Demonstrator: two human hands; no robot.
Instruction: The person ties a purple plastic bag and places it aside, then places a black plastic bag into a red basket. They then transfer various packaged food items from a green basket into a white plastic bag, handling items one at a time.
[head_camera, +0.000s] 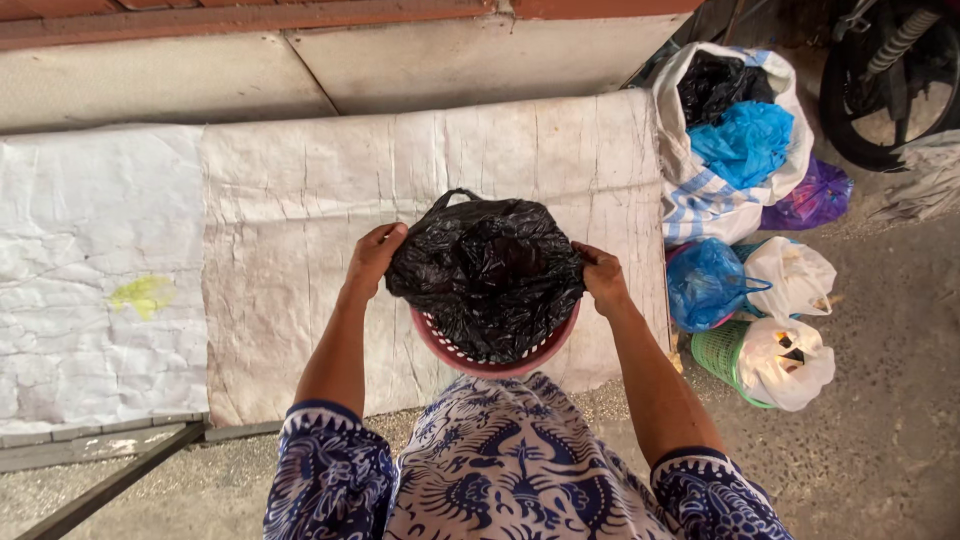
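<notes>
Two hands grip one black plastic bag (487, 275) from opposite sides: left hand (375, 255) clamped on its left edge, right hand (603, 277) on its right edge, hands well apart. The bag sits in or over a round red basket (495, 362) held in front of the body, above the near edge of a white woven mat (300, 220) spread on the ground. Bag contents hidden; it looks bulky and dark, with a handle loop sticking up at the top.

To handle it well, I'd say keep the pull even on both sides so the thin film doesn't tear or slip off the rim.

Off the mat's right edge: a striped white sack (700, 190) holding black and blue bags (745, 140), a purple bag (812, 198), a blue bag (705, 285), two white bags (795, 275), a green basket (722, 352). What they hold can't be made out. A wheel (885, 90) shows top right.
</notes>
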